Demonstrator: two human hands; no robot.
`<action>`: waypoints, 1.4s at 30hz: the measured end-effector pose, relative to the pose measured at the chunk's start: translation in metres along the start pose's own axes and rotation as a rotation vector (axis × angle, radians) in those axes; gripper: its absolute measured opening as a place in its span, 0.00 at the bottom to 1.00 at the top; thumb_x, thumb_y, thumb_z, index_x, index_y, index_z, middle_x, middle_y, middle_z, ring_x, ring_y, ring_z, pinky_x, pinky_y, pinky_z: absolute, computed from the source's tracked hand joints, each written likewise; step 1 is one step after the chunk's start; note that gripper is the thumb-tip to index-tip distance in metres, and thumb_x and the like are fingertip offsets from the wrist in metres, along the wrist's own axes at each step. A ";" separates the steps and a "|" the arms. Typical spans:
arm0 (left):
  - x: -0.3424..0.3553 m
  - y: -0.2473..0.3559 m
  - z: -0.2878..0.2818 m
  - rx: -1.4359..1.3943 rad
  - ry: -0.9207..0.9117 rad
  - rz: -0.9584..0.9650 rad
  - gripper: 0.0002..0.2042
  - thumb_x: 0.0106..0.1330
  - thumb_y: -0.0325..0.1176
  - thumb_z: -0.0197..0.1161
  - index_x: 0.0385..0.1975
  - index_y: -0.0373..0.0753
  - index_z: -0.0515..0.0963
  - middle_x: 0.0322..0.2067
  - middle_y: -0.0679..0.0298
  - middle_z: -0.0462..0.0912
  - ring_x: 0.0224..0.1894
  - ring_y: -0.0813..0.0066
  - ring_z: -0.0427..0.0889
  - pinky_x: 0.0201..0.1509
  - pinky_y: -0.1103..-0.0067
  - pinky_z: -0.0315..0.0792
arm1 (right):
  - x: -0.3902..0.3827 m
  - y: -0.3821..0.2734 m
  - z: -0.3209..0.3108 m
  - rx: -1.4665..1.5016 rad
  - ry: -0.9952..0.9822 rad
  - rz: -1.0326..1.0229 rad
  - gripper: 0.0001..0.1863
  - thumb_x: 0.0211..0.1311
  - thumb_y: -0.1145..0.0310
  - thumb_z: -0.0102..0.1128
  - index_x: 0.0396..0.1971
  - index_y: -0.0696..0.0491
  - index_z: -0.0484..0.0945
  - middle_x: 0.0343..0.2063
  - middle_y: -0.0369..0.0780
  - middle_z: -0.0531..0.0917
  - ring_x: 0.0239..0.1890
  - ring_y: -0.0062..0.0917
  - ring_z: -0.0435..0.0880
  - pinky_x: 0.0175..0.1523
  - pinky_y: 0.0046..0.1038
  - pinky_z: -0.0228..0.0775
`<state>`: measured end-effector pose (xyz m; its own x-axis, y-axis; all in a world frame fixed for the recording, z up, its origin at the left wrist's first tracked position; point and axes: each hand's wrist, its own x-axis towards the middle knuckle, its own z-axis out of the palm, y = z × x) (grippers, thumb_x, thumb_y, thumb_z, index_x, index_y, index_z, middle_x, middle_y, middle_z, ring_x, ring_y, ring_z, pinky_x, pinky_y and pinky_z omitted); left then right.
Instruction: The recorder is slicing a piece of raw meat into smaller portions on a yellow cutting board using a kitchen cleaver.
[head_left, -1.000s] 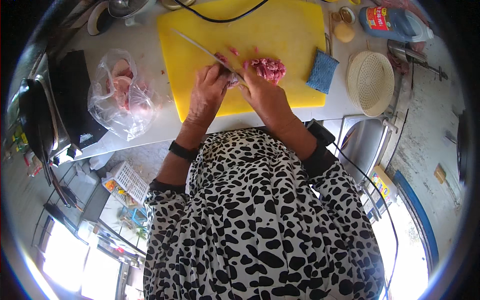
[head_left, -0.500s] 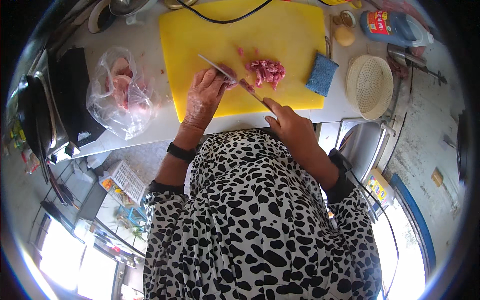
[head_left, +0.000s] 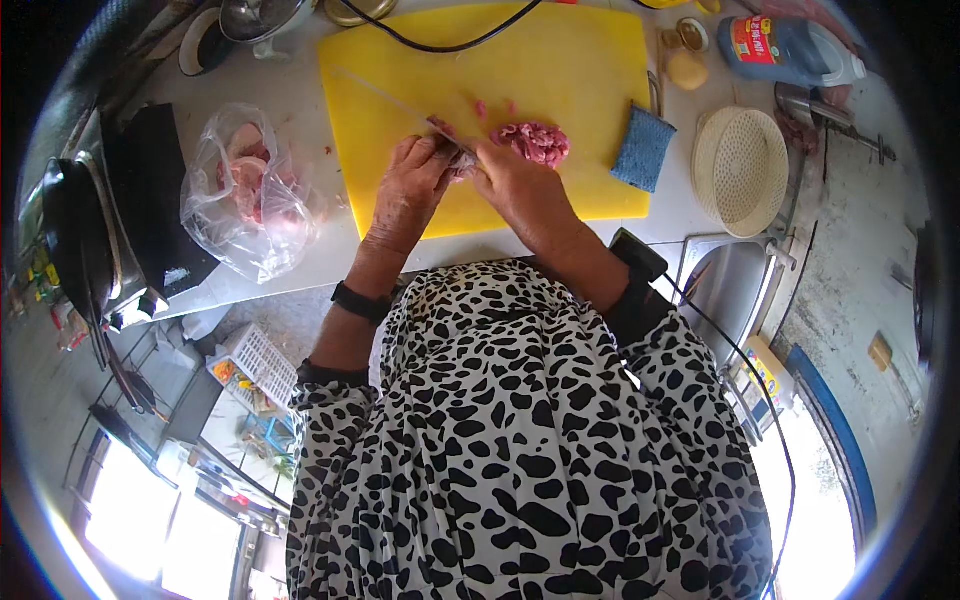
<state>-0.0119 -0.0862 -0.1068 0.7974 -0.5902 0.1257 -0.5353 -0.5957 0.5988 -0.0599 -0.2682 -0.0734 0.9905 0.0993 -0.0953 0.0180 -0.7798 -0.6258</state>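
Observation:
A yellow cutting board (head_left: pixel 590 60) lies on the worktop in front of me. My left hand (head_left: pixel 408 190) is closed on a piece of raw meat (head_left: pixel 462 166) at the board's near side, fingers curled over it. My right hand (head_left: pixel 528 196) grips a knife, its handle hidden in the fist. The long thin knife blade (head_left: pixel 395 103) slants up and left across the board, just beyond the left fingers and over the meat. Beside the right hand sits a heap of cut meat pieces (head_left: pixel 535 144), with a few small bits near it.
Left of the board, more meat lies in a clear plastic bag (head_left: pixel 250 195). At its right are a blue sponge (head_left: pixel 644 148), a cream woven basket (head_left: pixel 742 172), a large bottle (head_left: pixel 775 48) and a sink (head_left: pixel 722 285). A black cable (head_left: pixel 470 43) crosses the board's far edge.
My right hand has moved left, close against the left hand. The knife has slid with it, its tip now farther up and left. My left hand has barely moved.

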 end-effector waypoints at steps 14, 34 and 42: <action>-0.024 0.004 0.004 0.209 0.112 -0.063 0.18 0.56 0.26 0.70 0.48 0.45 0.81 0.53 0.62 0.77 0.54 0.57 0.74 0.59 0.67 0.73 | -0.066 -0.016 -0.069 0.049 -0.301 0.281 0.24 0.70 0.60 0.58 0.64 0.45 0.70 0.35 0.44 0.81 0.36 0.40 0.84 0.43 0.38 0.76; -0.018 0.001 -0.003 0.049 0.063 -0.054 0.15 0.54 0.23 0.70 0.43 0.38 0.79 0.44 0.56 0.77 0.50 0.51 0.74 0.55 0.62 0.74 | -0.066 -0.016 -0.043 -0.182 -0.308 0.164 0.25 0.70 0.59 0.56 0.65 0.43 0.66 0.32 0.44 0.80 0.28 0.41 0.84 0.32 0.40 0.80; -0.021 0.001 0.002 -0.006 0.058 -0.053 0.15 0.54 0.22 0.68 0.43 0.38 0.81 0.48 0.56 0.79 0.54 0.50 0.75 0.58 0.62 0.74 | -0.022 -0.017 0.012 -0.275 -0.054 -0.025 0.25 0.65 0.60 0.63 0.62 0.44 0.70 0.27 0.42 0.78 0.25 0.35 0.84 0.26 0.34 0.79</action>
<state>-0.0295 -0.0758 -0.1106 0.8394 -0.5253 0.1397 -0.4907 -0.6220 0.6102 -0.0831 -0.2502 -0.0698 0.9807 0.1476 -0.1282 0.0859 -0.9144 -0.3955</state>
